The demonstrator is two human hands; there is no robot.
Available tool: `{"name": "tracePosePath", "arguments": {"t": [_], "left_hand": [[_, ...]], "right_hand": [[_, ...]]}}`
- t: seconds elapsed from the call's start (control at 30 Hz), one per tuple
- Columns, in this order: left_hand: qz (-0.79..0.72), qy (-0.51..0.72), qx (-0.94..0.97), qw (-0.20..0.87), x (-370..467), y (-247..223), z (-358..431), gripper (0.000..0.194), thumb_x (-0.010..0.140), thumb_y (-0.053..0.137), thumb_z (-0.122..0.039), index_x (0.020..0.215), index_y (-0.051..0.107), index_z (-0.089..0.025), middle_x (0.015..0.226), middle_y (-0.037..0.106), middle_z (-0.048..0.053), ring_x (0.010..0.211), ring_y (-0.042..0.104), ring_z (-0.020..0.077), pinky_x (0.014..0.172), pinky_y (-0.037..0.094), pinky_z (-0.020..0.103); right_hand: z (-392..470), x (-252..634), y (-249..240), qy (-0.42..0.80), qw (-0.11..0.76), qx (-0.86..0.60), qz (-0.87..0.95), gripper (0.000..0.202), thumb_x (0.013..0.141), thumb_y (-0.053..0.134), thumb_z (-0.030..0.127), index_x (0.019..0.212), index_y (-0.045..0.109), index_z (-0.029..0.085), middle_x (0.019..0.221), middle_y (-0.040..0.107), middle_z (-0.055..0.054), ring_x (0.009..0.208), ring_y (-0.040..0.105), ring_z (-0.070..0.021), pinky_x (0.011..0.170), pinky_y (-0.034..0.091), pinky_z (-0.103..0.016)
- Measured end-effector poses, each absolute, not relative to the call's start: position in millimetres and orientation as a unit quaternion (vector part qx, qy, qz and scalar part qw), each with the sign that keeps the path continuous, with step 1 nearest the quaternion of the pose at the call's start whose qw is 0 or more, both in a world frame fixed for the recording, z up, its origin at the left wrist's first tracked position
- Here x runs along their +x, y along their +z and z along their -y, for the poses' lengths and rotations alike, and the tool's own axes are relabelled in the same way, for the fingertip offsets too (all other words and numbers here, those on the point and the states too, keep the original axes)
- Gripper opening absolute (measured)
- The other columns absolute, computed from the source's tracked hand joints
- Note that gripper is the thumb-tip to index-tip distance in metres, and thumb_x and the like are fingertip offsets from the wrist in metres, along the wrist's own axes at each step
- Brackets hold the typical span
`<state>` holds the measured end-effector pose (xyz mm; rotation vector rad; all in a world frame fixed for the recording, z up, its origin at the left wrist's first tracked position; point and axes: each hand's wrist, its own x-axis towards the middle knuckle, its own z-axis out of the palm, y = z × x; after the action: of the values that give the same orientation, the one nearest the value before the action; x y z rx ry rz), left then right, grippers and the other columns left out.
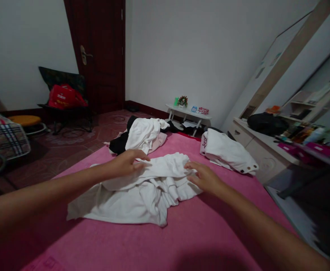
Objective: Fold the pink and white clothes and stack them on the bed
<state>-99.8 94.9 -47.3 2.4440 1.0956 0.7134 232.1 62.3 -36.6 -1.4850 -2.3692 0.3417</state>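
Note:
A crumpled white garment (pixel 131 207) lies spread on the pink bed cover (pixel 210 233) in front of me; its folds hide what kind it is. My left hand (pixel 128 163) has its fingers closed on the far left part of the cloth, which is slightly raised there. At the far right edge, my right hand (pixel 203 177) pinches the same garment between fingers and thumb. Beyond my left hand is a loose heap of clothes, with a white piece (pixel 145 133) over a black one (pixel 119 143). A folded white garment (pixel 227 150) with dark buttons rests to the right.
A low white table (pixel 189 110) stands by the wall behind the bed. To the right is a cabinet (pixel 249 137) carrying a black bag (pixel 268 124). A chair with a red bag (pixel 65 97) and an orange-topped stool (pixel 25 120) are at the left, near the dark red door (pixel 103 49).

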Motion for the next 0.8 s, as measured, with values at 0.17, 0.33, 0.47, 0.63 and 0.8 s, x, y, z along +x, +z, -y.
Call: {"name": "tracePosePath", "arguments": {"t": [0.17,0.33,0.47,0.63,0.8], "left_hand": [[-0.393,0.142,0.906,0.064,-91.6,-59.9,-61.9,0.064,0.079,0.058,-0.057,0.131,0.05,-0.021,0.118,0.06,0.013,0.103,0.059,0.027,0.086,0.046,0.035],[-0.47,0.062,0.878,0.066,-102.2,-55.1,-86.5,0.022,0.079,0.057,-0.036,0.087,0.066,-0.017,0.082,0.066,0.008,0.077,0.062,0.0219,0.068,0.044,0.029],[-0.555,0.195,0.807,0.06,-108.0,-31.8,-129.4,0.025,0.084,0.044,-0.028,0.088,0.065,-0.015,0.079,0.065,0.008,0.076,0.061,0.0239,0.07,0.045,0.033],[-0.455,0.37,0.806,-0.086,-107.4,-34.1,-129.5,0.046,0.081,0.047,-0.017,0.127,0.049,-0.017,0.132,0.049,0.013,0.123,0.044,0.0279,0.103,0.036,0.042],[-0.399,0.19,0.896,0.032,-99.5,-73.8,-73.5,0.033,0.091,0.043,-0.029,0.12,0.057,-0.019,0.108,0.064,0.011,0.099,0.059,0.0242,0.086,0.046,0.036]], "right_hand": [[-72.0,223.3,-64.2,0.0,0.084,-0.581,0.809,0.031,0.077,0.059,0.023,0.107,0.063,0.022,0.112,0.065,-0.008,0.097,0.061,-0.021,0.077,0.043,-0.029],[-95.4,220.0,-33.0,0.109,0.057,-0.657,0.744,0.013,0.074,0.056,0.024,0.063,0.059,0.016,0.064,0.065,-0.007,0.061,0.06,-0.0177,0.054,0.037,-0.025],[-116.9,209.4,-4.0,0.282,0.353,-0.611,0.65,0.012,0.079,0.047,0.026,0.083,0.054,0.017,0.079,0.069,-0.006,0.067,0.063,-0.0155,0.056,0.044,-0.023],[-114.3,187.4,-34.2,0.316,0.42,-0.499,0.689,0.029,0.072,0.061,0.031,0.097,0.052,0.019,0.112,0.062,-0.009,0.1,0.06,-0.0192,0.085,0.048,-0.035],[-90.4,178.8,-75.1,0.318,0.276,-0.453,0.786,0.058,0.071,0.07,0.025,0.125,0.051,0.017,0.121,0.058,-0.011,0.102,0.058,-0.0209,0.091,0.044,-0.038]]}}
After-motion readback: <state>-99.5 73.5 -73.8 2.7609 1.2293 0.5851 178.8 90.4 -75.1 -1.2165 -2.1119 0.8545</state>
